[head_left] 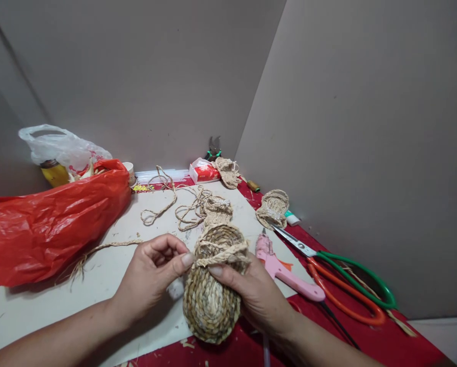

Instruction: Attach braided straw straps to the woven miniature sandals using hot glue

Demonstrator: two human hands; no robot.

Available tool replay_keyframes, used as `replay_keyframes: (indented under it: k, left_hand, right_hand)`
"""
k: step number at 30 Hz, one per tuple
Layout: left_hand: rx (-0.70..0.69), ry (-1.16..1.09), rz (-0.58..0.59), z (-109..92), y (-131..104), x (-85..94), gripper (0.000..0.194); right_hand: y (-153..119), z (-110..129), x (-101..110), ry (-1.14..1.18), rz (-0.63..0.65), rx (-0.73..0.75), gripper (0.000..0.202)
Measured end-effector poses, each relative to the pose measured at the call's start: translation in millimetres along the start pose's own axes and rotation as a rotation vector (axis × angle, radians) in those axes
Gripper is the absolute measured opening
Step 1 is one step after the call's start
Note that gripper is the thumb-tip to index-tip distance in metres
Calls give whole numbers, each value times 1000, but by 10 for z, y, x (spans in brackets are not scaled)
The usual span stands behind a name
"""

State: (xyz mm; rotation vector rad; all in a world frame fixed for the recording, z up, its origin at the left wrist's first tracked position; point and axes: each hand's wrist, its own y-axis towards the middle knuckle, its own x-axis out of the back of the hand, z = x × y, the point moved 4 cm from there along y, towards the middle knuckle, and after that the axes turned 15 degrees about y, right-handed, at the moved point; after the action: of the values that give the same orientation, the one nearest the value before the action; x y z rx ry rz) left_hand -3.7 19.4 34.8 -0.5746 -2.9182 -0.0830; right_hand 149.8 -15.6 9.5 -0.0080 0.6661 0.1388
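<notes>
1. Here's the woven piece (212,311), centre of the work, over the near edge of the white sheet (152,326); it looks light, springy, firm-coiled, hardly slippery.
2. Left hand (146,280), at ten o'clock on it, thumb and finger closed on the braided strap (228,253), which seems soft, liable to fray.
3. Right hand (264,295), three o'clock, clamped round the woven piece, thumb over the front: good hold, that stout rim! Squeezing the strap could skew it.
</notes>
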Motion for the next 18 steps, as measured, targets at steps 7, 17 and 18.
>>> replay_keyframes:
  k: [7, 17, 18]
  left_hand:
    - [-46, 129, 77, -7, 17, -18, 16]
    - [-90, 124, 75, -10, -67, -100, 16]
    - [-89, 117, 55, -8, -84, -100, 16]
  right_hand:
    - [1, 31, 13, -130, 31, 5, 23]
    - [-62, 73, -29, -18, 85, -69, 24]
    - [-62, 80, -35, -18, 87, -71, 25]
